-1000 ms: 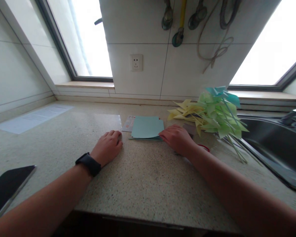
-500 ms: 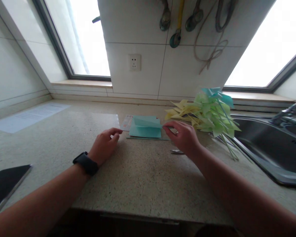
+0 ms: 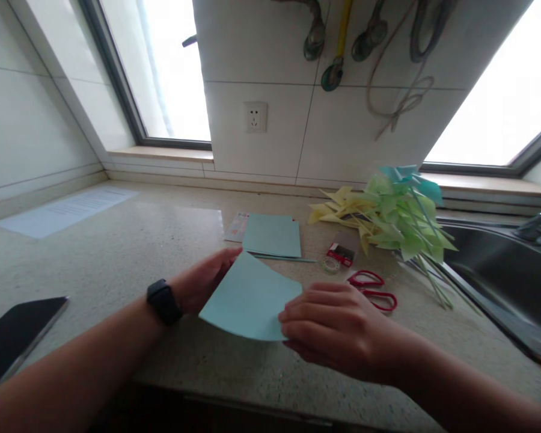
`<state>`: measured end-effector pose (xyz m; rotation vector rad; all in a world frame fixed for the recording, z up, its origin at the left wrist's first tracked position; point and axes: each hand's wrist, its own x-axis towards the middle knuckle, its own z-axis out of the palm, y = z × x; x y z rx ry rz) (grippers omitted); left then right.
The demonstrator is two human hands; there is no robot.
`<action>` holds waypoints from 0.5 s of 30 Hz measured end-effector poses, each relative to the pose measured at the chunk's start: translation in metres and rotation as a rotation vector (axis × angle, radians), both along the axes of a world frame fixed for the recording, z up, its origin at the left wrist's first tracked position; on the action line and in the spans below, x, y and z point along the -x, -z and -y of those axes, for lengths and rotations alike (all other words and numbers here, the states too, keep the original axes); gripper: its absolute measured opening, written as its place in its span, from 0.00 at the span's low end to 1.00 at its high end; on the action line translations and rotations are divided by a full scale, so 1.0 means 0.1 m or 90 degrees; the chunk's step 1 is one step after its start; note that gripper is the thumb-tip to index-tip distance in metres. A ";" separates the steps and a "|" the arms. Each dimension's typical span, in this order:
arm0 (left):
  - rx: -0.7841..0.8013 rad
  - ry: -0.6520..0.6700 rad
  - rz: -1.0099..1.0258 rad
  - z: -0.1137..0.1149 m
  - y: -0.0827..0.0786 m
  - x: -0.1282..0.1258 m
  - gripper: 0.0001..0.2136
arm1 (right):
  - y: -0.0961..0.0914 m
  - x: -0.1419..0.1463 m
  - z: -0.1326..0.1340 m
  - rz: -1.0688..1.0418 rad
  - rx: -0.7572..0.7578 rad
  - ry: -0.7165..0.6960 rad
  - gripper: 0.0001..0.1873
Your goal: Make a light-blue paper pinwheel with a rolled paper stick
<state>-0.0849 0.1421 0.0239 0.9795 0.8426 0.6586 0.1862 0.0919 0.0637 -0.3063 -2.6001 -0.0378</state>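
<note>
A square sheet of light green-blue paper (image 3: 252, 300) is held above the counter, slightly bowed. My right hand (image 3: 333, 325) is closed on its right edge, with the thumb mostly hidden. Against the sheet's left edge is my left hand (image 3: 202, 279), wearing a black watch; its fingers are partly behind the paper and blurred, so I cannot tell whether they grip. Just beyond lies a stack of similar paper (image 3: 273, 236), with a thin stick (image 3: 284, 258) along its near side. Red-handled scissors (image 3: 374, 288) rest beyond my right hand, near a roll of clear tape (image 3: 330, 264).
A small red-and-black box (image 3: 341, 252) lies by the tape. Yellow, green and blue paper pinwheels on sticks (image 3: 397, 216) are piled beside the sink (image 3: 491, 264). A printed sheet (image 3: 67, 210) lies at the left, and a dark flat device (image 3: 18, 331) sits at the left front.
My right hand has lifted a sheet from the stack and brought it toward me. My left hand is now against its left edge. The scissors, tape and box have come into view.
</note>
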 end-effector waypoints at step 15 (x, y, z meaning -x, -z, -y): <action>-0.025 0.114 0.101 0.08 0.06 -0.04 0.15 | 0.08 0.00 0.03 -0.045 0.280 0.030 0.05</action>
